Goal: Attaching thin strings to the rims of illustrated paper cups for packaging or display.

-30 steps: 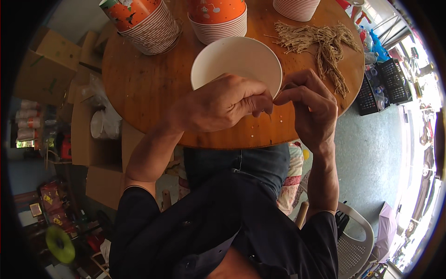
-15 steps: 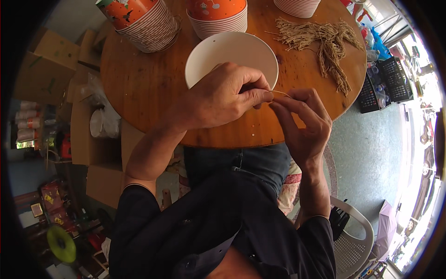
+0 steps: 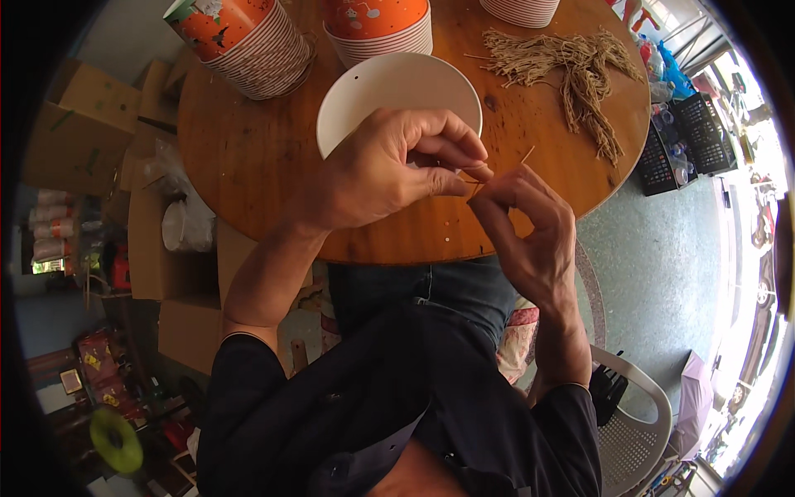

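Note:
Just above the table's near edge, my right hand [image 3: 530, 228] pinches a thin tan cord [image 3: 527, 155], whose free end sticks up past the fingertips. Close beside it is my left hand [image 3: 393, 170], fingers curved and forefinger lifted off the thumb. A short piece of the cord runs at its thumb tip, apparently held against a lower finger, though the contact is partly hidden. Behind my left hand lies a white bowl [image 3: 397, 79], its inside showing, with a small hole near the rim; my hand covers its near part.
On the round wooden table [image 3: 273, 190] stand a tilted orange patterned stack of bowls [image 3: 248, 50], a second stack [image 3: 377, 33] and a third [image 3: 522, 10]. A bundle of tan cords [image 3: 580, 70] lies at right. Cardboard boxes [image 3: 91, 124] stand left, black crates [image 3: 687, 141] right.
My left thumb and forefinger have parted from their pinch. My right hand has moved slightly left and down, and the cord's end now points upward. The view has shifted slightly.

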The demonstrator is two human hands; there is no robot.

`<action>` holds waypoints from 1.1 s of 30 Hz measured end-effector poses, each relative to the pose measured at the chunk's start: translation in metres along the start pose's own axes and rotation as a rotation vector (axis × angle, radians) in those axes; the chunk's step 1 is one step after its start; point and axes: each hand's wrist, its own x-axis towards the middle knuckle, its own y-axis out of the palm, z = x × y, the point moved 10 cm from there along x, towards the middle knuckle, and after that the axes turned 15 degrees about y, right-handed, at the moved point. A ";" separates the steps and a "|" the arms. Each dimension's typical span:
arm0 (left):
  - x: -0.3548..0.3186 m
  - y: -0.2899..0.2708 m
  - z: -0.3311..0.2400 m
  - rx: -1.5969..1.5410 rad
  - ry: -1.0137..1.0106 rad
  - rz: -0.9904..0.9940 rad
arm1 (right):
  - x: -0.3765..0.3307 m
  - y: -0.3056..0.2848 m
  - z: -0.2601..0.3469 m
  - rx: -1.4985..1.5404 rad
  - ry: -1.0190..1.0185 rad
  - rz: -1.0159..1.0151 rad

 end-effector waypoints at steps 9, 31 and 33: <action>0.000 0.008 -0.020 0.349 0.110 0.006 | 0.007 0.003 -0.030 0.193 0.305 0.086; -0.003 -0.004 -0.007 0.258 0.036 -0.064 | 0.007 0.014 -0.051 0.419 0.280 0.018; -0.003 -0.004 -0.009 0.238 0.079 -0.088 | 0.006 0.016 -0.052 0.418 0.270 0.011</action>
